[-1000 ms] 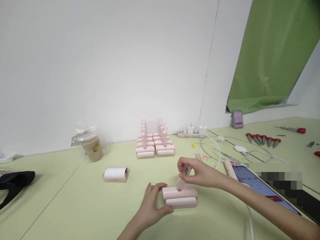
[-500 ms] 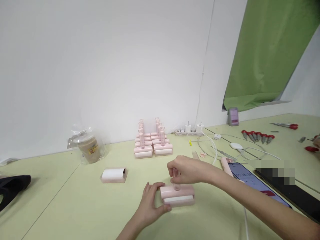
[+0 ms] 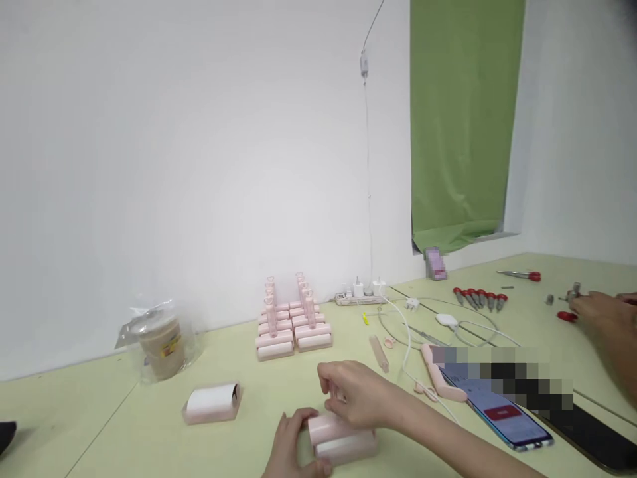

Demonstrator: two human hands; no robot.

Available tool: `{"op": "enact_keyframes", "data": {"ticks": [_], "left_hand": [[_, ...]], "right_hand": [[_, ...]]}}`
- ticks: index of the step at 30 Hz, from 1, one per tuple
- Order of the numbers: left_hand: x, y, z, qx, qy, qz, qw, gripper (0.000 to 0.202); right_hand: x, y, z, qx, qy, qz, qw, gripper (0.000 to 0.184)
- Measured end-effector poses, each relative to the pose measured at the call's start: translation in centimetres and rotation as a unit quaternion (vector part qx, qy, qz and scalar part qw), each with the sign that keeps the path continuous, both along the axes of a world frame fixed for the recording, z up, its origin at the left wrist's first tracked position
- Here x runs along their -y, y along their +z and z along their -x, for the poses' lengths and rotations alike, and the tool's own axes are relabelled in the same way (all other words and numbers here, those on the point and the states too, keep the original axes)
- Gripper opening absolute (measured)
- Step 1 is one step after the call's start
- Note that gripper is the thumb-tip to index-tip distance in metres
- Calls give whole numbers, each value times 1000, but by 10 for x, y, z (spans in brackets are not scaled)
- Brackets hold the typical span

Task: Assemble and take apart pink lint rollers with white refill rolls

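My left hand [image 3: 291, 445] grips the left end of a pink lint-roller case [image 3: 343, 443] with a white roll showing, low in the view on the pale green table [image 3: 124, 431]. My right hand [image 3: 355, 393] is closed over the top of the case, fingers curled round a clear pink handle that is mostly hidden. Another pink case with a white roll [image 3: 212, 402] lies on its side to the left. A stack of finished pink rollers [image 3: 291, 325] with upright handles stands at the back by the wall.
A bagged drink cup [image 3: 159, 345] stands at the left. A loose pink handle [image 3: 379, 353], cables, a power strip [image 3: 359, 297], a phone [image 3: 500, 411] and red-handled screwdrivers [image 3: 478, 297] lie to the right. Another person's hand [image 3: 604, 315] reaches in at the far right.
My right hand has pushed the handle down onto the case and now covers it. The camera has tilted up, so everything sits lower. Another person's hand has come into view at the right.
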State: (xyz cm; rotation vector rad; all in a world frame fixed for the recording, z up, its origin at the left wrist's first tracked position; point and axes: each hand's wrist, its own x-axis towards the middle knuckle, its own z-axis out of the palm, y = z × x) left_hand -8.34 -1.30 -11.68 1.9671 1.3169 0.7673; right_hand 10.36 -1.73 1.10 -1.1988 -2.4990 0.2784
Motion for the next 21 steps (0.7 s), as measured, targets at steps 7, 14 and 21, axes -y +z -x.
{"op": "enact_keyframes", "data": {"ticks": [7, 14, 21], "left_hand": [[29, 20, -15, -16, 81, 52, 995, 52], [25, 34, -3, -36, 25, 63, 997, 60], [-1, 57, -28, 142, -61, -12, 988, 107]], "right_hand": [[1, -5, -3, -18, 13, 3, 1000, 8], [-4, -8, -6, -30, 47, 15, 998, 9], [7, -5, -7, -55, 29, 8, 998, 38]]}}
